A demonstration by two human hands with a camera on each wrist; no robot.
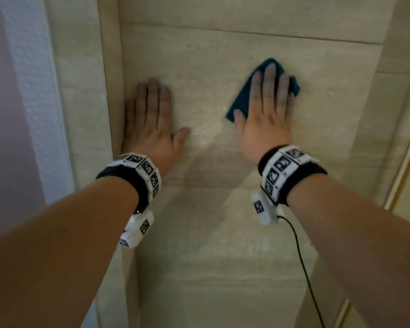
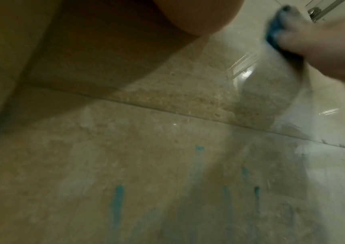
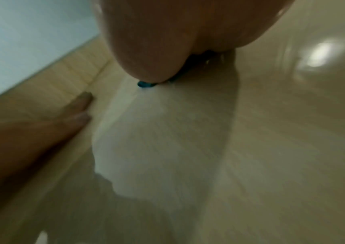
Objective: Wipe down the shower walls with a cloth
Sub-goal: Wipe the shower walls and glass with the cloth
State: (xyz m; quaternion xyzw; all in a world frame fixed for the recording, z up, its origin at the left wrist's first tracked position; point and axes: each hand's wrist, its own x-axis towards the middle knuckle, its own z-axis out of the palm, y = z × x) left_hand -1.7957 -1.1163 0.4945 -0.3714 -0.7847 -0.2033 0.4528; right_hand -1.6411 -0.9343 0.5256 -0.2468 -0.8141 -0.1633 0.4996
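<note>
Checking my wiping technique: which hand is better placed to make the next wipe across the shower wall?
Right. The right hand already presses the teal cloth flat against the shower wall. The left hand lies bare on the tile beside the corner, probably bracing.

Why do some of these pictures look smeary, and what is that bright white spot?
Head view: fairly sharp, both arms casting shadows on the tiled wall. Left wrist view: the right hand and teal cloth are smeared by blur. Right wrist view: blurry all over; the bright spot is glare on the shiny tile.
</note>
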